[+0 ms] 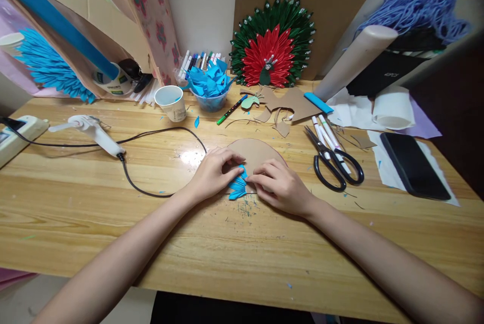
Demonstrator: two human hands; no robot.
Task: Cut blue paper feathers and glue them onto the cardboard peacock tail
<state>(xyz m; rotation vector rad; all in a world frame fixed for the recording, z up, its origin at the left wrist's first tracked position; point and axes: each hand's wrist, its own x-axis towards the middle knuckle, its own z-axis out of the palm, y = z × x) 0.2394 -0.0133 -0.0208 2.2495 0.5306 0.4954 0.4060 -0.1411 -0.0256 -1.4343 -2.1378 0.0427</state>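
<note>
A round brown cardboard disc (254, 152) lies flat on the wooden table (113, 203) in front of me. Small folded blue paper petals (237, 187) sit at its near edge. My left hand (214, 171) rests on the disc's left side, its fingertips pressed onto the blue petals. My right hand (279, 186) lies on the disc's right side, fingers curled and pinched against the same petals. Both hands meet over the blue paper.
A glue gun (94, 132) with a black cord lies at left near a power strip (15, 135). Black scissors (336, 165), markers, a phone (414, 165), a paper cup (172, 103), a bowl of blue petals (209, 87) and a red-green paper fan (271, 46) stand behind.
</note>
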